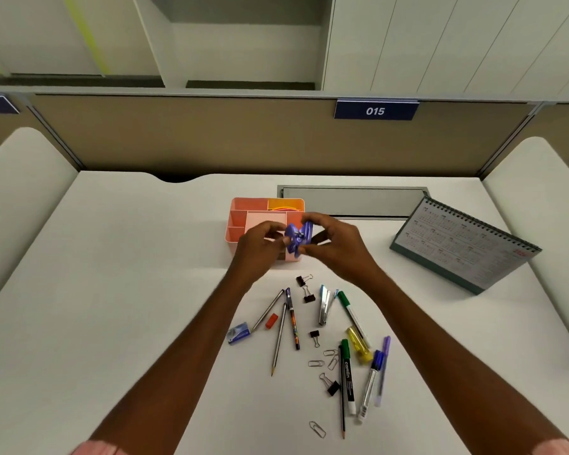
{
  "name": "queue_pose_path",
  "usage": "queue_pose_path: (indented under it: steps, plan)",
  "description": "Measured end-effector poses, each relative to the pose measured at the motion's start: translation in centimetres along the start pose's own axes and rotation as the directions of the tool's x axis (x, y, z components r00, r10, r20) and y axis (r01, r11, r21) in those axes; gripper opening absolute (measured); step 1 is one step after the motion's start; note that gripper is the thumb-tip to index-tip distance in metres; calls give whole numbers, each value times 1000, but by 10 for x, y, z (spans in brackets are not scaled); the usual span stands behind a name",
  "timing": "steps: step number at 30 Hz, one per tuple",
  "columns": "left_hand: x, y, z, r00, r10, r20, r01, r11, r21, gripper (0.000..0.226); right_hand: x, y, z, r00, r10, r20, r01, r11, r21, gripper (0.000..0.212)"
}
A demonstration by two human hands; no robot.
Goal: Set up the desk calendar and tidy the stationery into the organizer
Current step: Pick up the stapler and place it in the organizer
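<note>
Stationery lay loose across the near middle of the desk (112, 257) in the head view: pencils (278, 339), a patterned pen (292, 318), black binder clips (304, 280), a silver stapler (324, 305), green markers (348, 376), a yellow highlighter (358, 348), paper clips (316, 429), a red eraser (271, 320) and a small blue box (239, 333). A pink organizer (243, 211) stood toward the far edge at the middle, with yellow items in its rear compartment. The desk calendar (463, 244) already stood upright near the right edge, tilted on its base.

Both hands were raised together over the organizer's front. The left hand (260, 239) and the right hand (334, 236) each had fingers curled onto a small purple object (298, 238), pinching it from either side; blur hid what it was.

The calendar step looked finished, and tidying seemed barely under way. The next move probably called for lowering the purple piece into an open compartment, then gathering the pens and clips one group at a time.
</note>
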State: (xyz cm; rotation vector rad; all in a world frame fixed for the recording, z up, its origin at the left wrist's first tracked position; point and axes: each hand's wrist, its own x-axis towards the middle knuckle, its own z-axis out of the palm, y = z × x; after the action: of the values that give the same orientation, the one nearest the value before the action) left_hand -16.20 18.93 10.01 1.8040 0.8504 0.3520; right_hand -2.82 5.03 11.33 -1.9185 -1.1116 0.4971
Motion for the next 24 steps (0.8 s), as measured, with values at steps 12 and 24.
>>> queue_pose_path:
  steps: [12,24]
  plan:
    - [56,-13,11,1000,0,5,-1,982,188,49,54,27,22,999,-2,-38,-4,987,-158,68]
    - [54,-39,31,967,200,160,-253,650,717,74,64,57,37,991,88,104,-51,948,-315,69]
